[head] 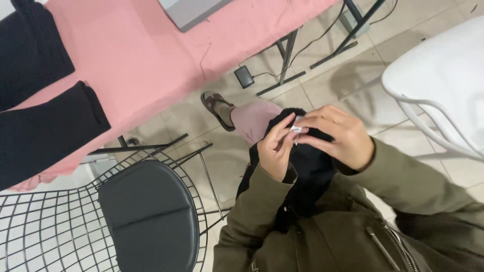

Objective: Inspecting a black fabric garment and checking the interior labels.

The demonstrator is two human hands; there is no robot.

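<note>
Fingers (287,132) of both hands pinch a small white tag (296,129) on black fabric (312,166).

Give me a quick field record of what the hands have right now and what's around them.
left hand: pinching small white tag
right hand: fingers on the same tag, over black fabric
fabric position: bunched on the lap
left of person: wire chair with dark seat pad
ahead: table under pink cloth, black garments on it
floor: black pedal
right: white chair

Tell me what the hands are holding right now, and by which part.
Both hands, left hand and right hand, pinch a small white tag at the edge of a black garment between their fingertips.
</note>
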